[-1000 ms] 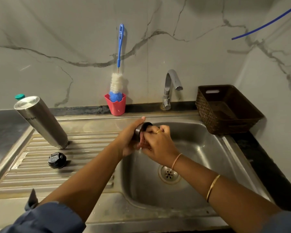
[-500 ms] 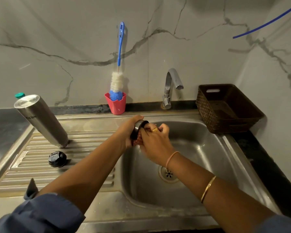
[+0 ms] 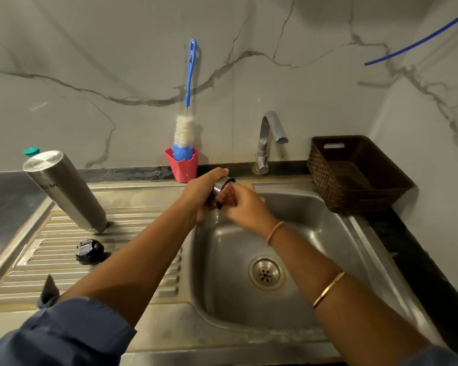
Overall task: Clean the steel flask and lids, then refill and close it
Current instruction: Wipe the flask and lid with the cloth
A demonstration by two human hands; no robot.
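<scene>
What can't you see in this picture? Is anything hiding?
All in the head view:
- Steel lid: mostly covered by the left hand gripping it and by the red scrubber held in the right hand, so its inside is hidden.
- Flask: its mouth faces down on the drainboard, out of sight.
- Green cap: whatever it tops is behind the flask.
- Blue tube: cut off by the right edge.

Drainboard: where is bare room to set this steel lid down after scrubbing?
Bare ribs lie between the steel flask and the left forearm; also the near-left corner in front of the black lid. Around flask and lid it is crowded.
</scene>
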